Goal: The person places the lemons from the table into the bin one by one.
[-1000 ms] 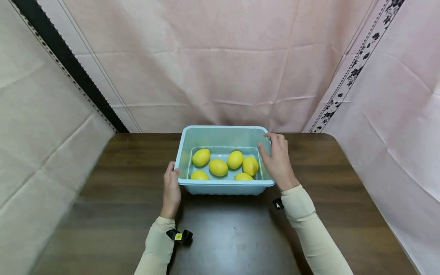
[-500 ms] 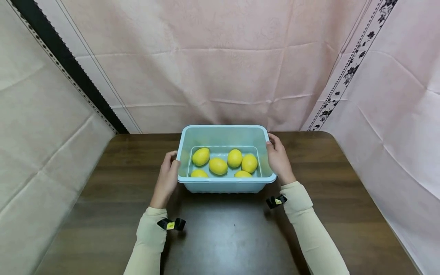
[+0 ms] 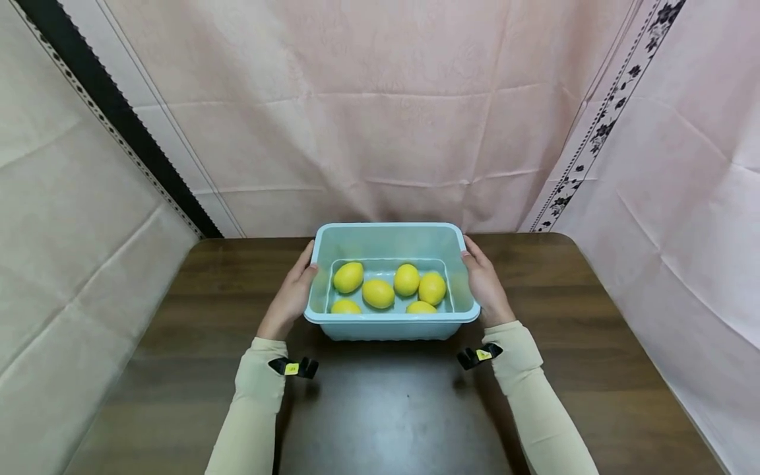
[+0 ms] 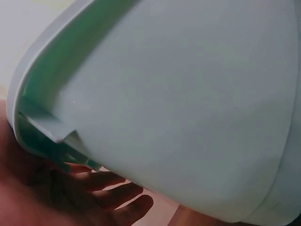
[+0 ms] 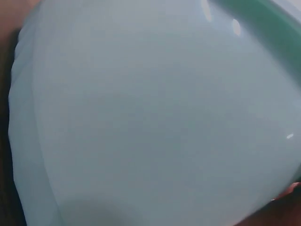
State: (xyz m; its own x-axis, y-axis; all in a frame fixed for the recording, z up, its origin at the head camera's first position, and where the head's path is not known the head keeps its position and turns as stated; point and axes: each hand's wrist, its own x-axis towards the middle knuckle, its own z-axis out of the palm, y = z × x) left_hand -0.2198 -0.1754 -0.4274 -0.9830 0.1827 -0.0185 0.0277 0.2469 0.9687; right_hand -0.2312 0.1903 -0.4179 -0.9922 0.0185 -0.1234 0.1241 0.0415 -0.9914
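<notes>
A light blue plastic basin stands near the table's far edge in the head view. Several yellow lemons lie on its floor, two partly hidden by the front rim. My left hand holds its left side, thumb at the rim. The left wrist view shows that hand's fingers below the rim, beside the outer wall. On the opposite side, my right hand holds the basin with its thumb by the rim; its other fingers are partly hidden. The basin's outer wall fills most of the right wrist view.
The dark wooden table reaches out on both sides and in front of the basin. Pale pink cloth hangs close behind it, and more cloth hangs at the right.
My right hand has drawn its fingers from over the basin's inside to its right rim. My left hand has released the left side, shifted farther back along it and taken hold again.
</notes>
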